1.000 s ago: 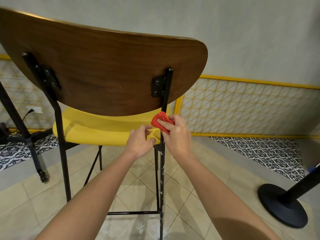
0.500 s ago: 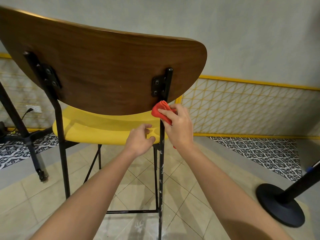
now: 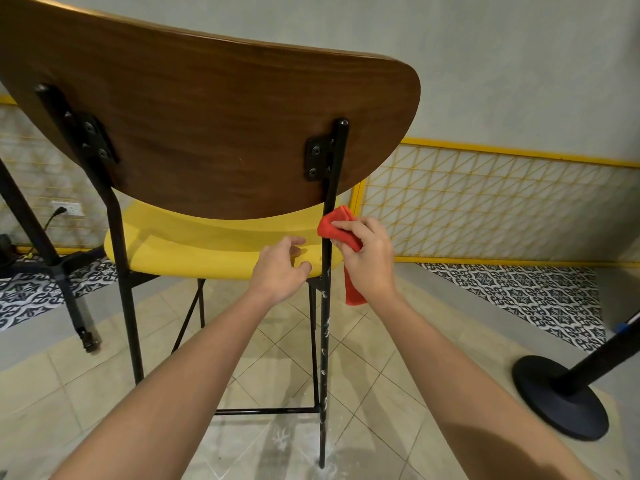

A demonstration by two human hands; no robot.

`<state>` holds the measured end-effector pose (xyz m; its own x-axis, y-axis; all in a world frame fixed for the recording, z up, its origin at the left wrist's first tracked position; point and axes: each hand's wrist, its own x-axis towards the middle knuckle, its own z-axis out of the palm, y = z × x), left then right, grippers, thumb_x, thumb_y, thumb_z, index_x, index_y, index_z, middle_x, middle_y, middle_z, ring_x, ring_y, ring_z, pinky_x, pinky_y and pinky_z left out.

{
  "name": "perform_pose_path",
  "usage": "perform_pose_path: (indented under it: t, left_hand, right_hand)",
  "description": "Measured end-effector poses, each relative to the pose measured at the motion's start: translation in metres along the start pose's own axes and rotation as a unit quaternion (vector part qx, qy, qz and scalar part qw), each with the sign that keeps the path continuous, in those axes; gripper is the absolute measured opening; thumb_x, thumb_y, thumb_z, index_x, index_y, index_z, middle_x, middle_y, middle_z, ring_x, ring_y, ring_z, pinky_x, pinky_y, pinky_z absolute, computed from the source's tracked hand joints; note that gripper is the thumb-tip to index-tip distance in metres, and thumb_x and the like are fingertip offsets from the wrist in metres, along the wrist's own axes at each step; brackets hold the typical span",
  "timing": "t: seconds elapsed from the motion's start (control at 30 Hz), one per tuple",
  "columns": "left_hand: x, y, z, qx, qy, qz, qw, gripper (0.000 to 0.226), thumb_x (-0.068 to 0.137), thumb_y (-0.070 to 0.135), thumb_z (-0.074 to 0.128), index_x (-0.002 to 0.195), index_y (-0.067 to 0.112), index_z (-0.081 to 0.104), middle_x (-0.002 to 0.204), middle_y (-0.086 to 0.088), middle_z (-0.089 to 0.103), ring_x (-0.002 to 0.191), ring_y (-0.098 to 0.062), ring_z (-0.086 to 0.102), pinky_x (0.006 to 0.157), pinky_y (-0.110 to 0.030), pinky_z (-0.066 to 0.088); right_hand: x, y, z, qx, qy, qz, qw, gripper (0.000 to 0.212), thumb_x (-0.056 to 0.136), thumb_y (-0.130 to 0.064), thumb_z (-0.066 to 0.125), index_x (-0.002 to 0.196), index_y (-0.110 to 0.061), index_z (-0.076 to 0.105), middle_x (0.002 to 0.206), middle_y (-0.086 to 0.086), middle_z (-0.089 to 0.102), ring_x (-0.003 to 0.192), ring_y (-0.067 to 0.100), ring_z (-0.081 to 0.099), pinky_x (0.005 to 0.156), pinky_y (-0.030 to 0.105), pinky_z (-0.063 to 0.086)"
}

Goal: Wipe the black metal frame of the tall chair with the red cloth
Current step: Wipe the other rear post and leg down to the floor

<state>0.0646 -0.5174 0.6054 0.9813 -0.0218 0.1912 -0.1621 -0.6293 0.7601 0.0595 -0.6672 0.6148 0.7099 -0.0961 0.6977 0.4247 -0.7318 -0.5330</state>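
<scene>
The tall chair stands in front of me, seen from behind, with a brown wooden backrest (image 3: 207, 126), a yellow seat (image 3: 194, 251) and a black metal frame (image 3: 325, 334). My right hand (image 3: 370, 261) grips the red cloth (image 3: 334, 226) and holds it against the right rear upright just below the backrest. A tail of the cloth hangs down under my palm. My left hand (image 3: 280, 268) rests at the seat's rear edge, left of that upright, with loosely curled fingers holding nothing. White smears mark the lower part of the upright.
A black round post base (image 3: 557, 396) stands on the tiled floor at the right. A black table leg (image 3: 45, 258) with a castor is at the left. A yellow-framed lattice panel (image 3: 485, 209) lines the wall behind. A wall socket (image 3: 67, 209) with a cable is at far left.
My right hand moved the cloth up the right rear upright from seat level, and a tail of cloth now hangs loose. My left hand stayed at the seat edge.
</scene>
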Motion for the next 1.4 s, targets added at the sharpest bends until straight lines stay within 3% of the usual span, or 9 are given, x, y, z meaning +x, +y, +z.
perform_pose_path:
  t: [0.1, 0.33, 0.4, 0.57, 0.73, 1.0, 1.2, 1.3, 1.4]
  left_hand:
    - [0.001, -0.002, 0.001, -0.001, 0.003, 0.0, 1.0, 0.046, 0.086, 0.019, 0.06, 0.131, 0.021, 0.05, 0.123, 0.0, 0.06, 0.119, -0.019, 0.047, 0.097, -0.033, 0.042]
    - [-0.002, 0.001, 0.005, 0.02, 0.01, 0.003, 1.0, 0.045, 0.088, 0.021, 0.058, 0.132, 0.023, 0.049, 0.126, 0.002, 0.059, 0.124, -0.019, 0.037, 0.098, -0.032, 0.036]
    - [-0.004, 0.003, 0.005, 0.023, 0.01, 0.007, 1.0, 0.045, 0.088, 0.021, 0.058, 0.132, 0.023, 0.049, 0.126, 0.003, 0.059, 0.124, -0.019, 0.037, 0.098, -0.032, 0.036]
    - [-0.008, -0.001, 0.006, 0.026, 0.019, 0.024, 0.999, 0.046, 0.087, 0.021, 0.059, 0.132, 0.024, 0.049, 0.126, 0.003, 0.059, 0.122, -0.017, 0.042, 0.096, -0.031, 0.038]
    - [-0.014, -0.005, 0.008, 0.053, 0.028, 0.055, 0.997, 0.049, 0.086, 0.022, 0.06, 0.133, 0.024, 0.048, 0.129, 0.002, 0.058, 0.122, -0.017, 0.044, 0.096, -0.033, 0.039]
    - [-0.016, -0.009, 0.01, 0.067, 0.018, 0.061, 0.996, 0.051, 0.086, 0.022, 0.06, 0.135, 0.024, 0.046, 0.128, 0.004, 0.058, 0.124, -0.017, 0.041, 0.099, -0.035, 0.039]
    - [-0.015, -0.009, 0.01, 0.061, 0.016, 0.058, 0.996, 0.05, 0.086, 0.022, 0.059, 0.134, 0.025, 0.046, 0.127, 0.004, 0.058, 0.122, -0.017, 0.041, 0.097, -0.035, 0.04]
    - [-0.014, -0.011, 0.011, 0.061, 0.018, 0.057, 0.996, 0.05, 0.086, 0.022, 0.059, 0.134, 0.024, 0.046, 0.127, 0.004, 0.058, 0.122, -0.017, 0.041, 0.097, -0.035, 0.039]
    - [-0.014, -0.012, 0.012, 0.058, 0.024, 0.059, 0.996, 0.049, 0.086, 0.022, 0.059, 0.133, 0.024, 0.047, 0.126, 0.004, 0.058, 0.122, -0.017, 0.041, 0.097, -0.035, 0.039]
  right_hand:
    - [-0.001, 0.006, 0.0, 0.056, -0.081, 0.034, 0.995, 0.024, 0.078, -0.01, 0.072, 0.1, -0.02, 0.07, 0.094, -0.009, 0.055, 0.096, 0.016, 0.054, 0.083, 0.027, 0.043]
    - [-0.025, 0.026, 0.001, -0.034, -0.244, 0.047, 0.968, 0.025, 0.079, -0.008, 0.071, 0.1, -0.021, 0.07, 0.103, -0.003, 0.058, 0.104, 0.018, 0.048, 0.086, 0.023, 0.033]
    - [-0.029, 0.028, 0.0, -0.038, -0.23, 0.051, 0.971, 0.025, 0.08, -0.008, 0.07, 0.101, -0.02, 0.07, 0.104, -0.002, 0.06, 0.102, 0.017, 0.048, 0.083, 0.021, 0.031]
    - [-0.026, 0.019, -0.001, 0.067, -0.084, 0.095, 0.99, 0.023, 0.081, -0.01, 0.068, 0.103, -0.018, 0.064, 0.099, -0.009, 0.059, 0.093, 0.012, 0.053, 0.078, 0.021, 0.039]
    - [-0.034, 0.017, 0.006, 0.099, -0.121, 0.127, 0.98, 0.024, 0.08, -0.009, 0.07, 0.099, -0.019, 0.061, 0.095, -0.008, 0.062, 0.084, 0.005, 0.053, 0.067, 0.003, 0.035]
    - [-0.064, 0.041, 0.012, 0.048, -0.209, 0.139, 0.967, 0.024, 0.079, -0.005, 0.069, 0.098, -0.019, 0.064, 0.102, -0.005, 0.062, 0.099, 0.016, 0.053, 0.086, 0.03, 0.042]
    - [-0.048, 0.034, 0.012, 0.121, -0.104, 0.139, 0.977, 0.024, 0.083, -0.011, 0.064, 0.098, -0.029, 0.057, 0.102, -0.008, 0.06, 0.096, 0.014, 0.055, 0.08, 0.029, 0.043]
    - [-0.043, 0.029, 0.016, 0.157, -0.111, 0.163, 0.968, 0.029, 0.086, -0.015, 0.061, 0.104, -0.036, 0.052, 0.11, -0.006, 0.06, 0.1, 0.015, 0.056, 0.084, 0.03, 0.046]
    - [-0.049, 0.029, 0.021, 0.162, -0.123, 0.188, 0.961, 0.026, 0.09, -0.016, 0.059, 0.111, -0.029, 0.052, 0.108, -0.007, 0.06, 0.098, 0.015, 0.057, 0.085, 0.031, 0.048]
